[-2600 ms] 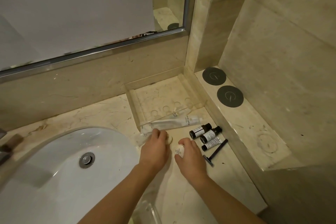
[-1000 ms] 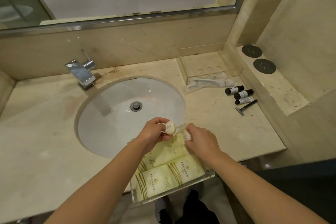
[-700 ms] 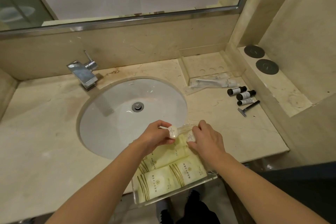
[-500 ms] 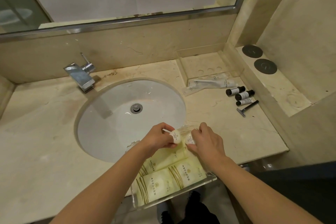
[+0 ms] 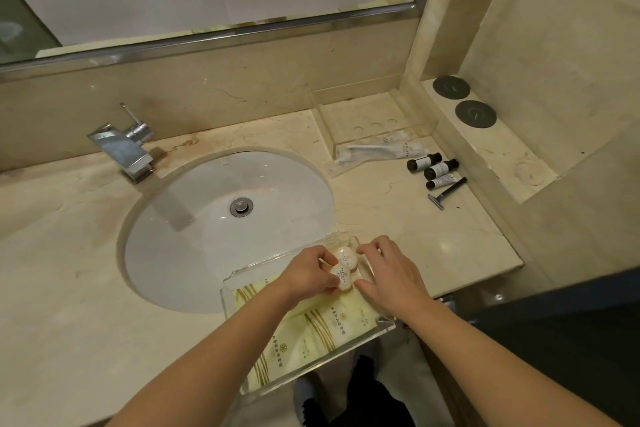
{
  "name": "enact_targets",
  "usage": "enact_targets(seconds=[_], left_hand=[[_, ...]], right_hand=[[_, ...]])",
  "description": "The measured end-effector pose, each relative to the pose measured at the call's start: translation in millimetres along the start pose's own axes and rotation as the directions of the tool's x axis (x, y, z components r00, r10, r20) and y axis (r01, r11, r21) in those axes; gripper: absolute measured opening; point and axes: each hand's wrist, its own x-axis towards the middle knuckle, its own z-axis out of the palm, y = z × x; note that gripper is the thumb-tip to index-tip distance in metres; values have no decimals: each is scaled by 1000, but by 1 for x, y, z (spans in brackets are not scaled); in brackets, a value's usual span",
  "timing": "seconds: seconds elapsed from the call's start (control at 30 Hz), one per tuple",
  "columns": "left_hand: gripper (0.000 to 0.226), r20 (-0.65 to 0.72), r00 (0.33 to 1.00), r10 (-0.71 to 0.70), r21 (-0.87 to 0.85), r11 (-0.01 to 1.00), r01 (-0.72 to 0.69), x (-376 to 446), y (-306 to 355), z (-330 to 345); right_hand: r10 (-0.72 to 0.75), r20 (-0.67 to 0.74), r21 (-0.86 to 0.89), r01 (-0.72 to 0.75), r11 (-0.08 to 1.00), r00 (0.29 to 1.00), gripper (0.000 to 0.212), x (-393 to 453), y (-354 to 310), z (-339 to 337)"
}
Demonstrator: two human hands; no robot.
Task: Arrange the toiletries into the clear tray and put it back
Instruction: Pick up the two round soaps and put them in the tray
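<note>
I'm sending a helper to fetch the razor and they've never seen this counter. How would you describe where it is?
Start at the white sink and look right along the marble counter toward the raised ledge. Three small dark bottles lie in a row there; the razor lies just nearer than them. It is the only thin black stick, with a grey T-shaped head.

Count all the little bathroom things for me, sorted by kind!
Round white soaps: 2
Yellow packets: 2
Dark bottles: 3
Razor: 1
Wrapped toothbrush kit: 1
Total: 9
</note>
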Motion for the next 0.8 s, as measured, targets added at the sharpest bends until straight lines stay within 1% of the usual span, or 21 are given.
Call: enact_targets(seconds=[0.13, 0.23, 0.33, 0.43, 0.53, 0.63, 0.8], left_hand=[[25, -17, 999, 28, 113, 993, -26, -1, 2, 12], [24, -35, 996, 78, 275, 959, -66, 0, 2, 20], [21, -58, 984, 166, 478, 870, -118, 3, 2, 25], [17, -69, 965, 252, 609, 777, -160, 3, 2, 26], [15, -76, 955, 286, 654, 738, -168, 4, 0, 24], [20, -72, 951, 300, 677, 716, -174, 6, -4, 23], [26, -52, 955, 291, 661, 727, -186, 10, -8, 18]], right_hand=[[-11, 24, 17, 11, 1000, 1000, 57, -8, 3, 1], [-32, 40, 28, 31, 999, 999, 52, -13, 5, 2], [-48, 55, 41, 45, 998, 997, 49, -16, 7, 4], [-58, 59, 51, 55, 997, 997, 48, -15, 6, 5], [-66, 55, 43, 63, 997, 996, 47, -13, 6, 6], [-66, 43, 36, 65, 997, 997, 48, -10, 5, 9], [-68, 53, 68, 65, 996, 996, 46, -6, 7, 11]])
